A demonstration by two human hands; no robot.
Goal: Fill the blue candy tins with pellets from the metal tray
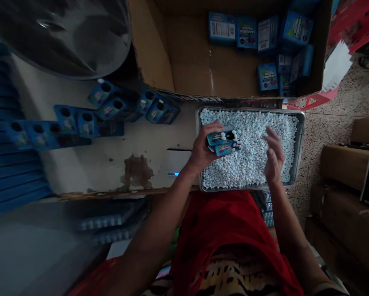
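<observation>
My left hand (204, 146) is wrapped round two small blue candy boxes (219, 139), held side by side over the tray's left part. White candies show at their openings. Over the right part of the same metal tray (300, 152), my right hand (273, 156) hovers with its fingers apart and nothing visible in it; it is slightly blurred. Small white and pale blue candies (249, 172) fill the tray.
Behind the tray stands a large cardboard box (187, 78) holding several blue boxes. More blue boxes (87, 123) with round openings stand at left, near a big metal bowl (79, 37). A small scale (178, 158) lies left of the tray.
</observation>
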